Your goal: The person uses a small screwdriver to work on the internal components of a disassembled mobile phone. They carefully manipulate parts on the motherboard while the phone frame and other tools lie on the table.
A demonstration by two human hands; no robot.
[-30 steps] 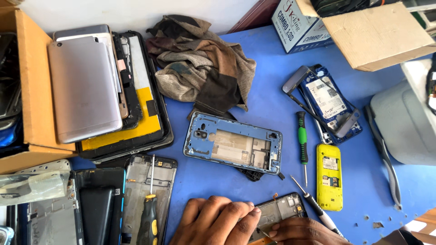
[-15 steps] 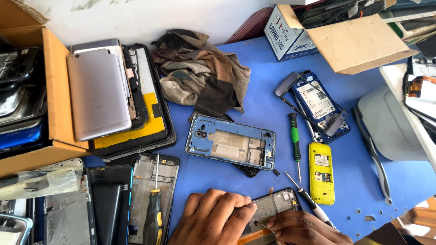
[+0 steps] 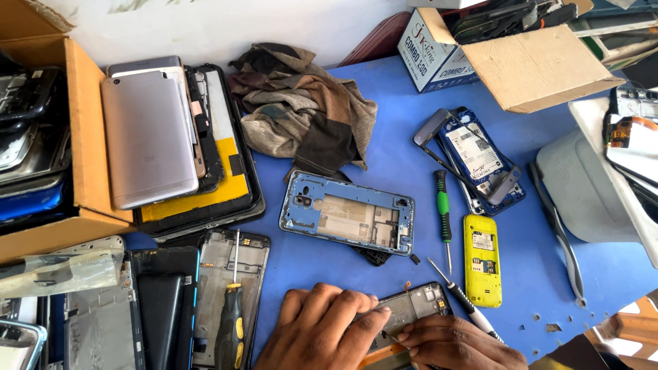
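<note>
Left hand: the left hand (image 3: 322, 327) lay palm-down, fingers curled and pressing on the opened phone body (image 3: 410, 316) at the table's near edge.
Right hand: the right hand (image 3: 458, 344) pinched at the phone's lower edge; whether it held a tool was unclear.
Beside: a thin screwdriver (image 3: 465, 303) lay just right of the phone.
Change: both hands stayed put; the view had shifted slightly.
Beyond: a blue phone frame (image 3: 347, 220) and yellow keypad phone (image 3: 482, 259) lay on the blue table (image 3: 541, 274).

- You see a blue table (image 3: 384, 274)
- Your yellow phone (image 3: 482, 259) lies by a green-and-black screwdriver (image 3: 443, 212)
- The frame (image 3: 347, 220) is blue
- The cloth (image 3: 305, 113) is patched brown, grey and black
- The tablet (image 3: 148, 140) is silver
</note>
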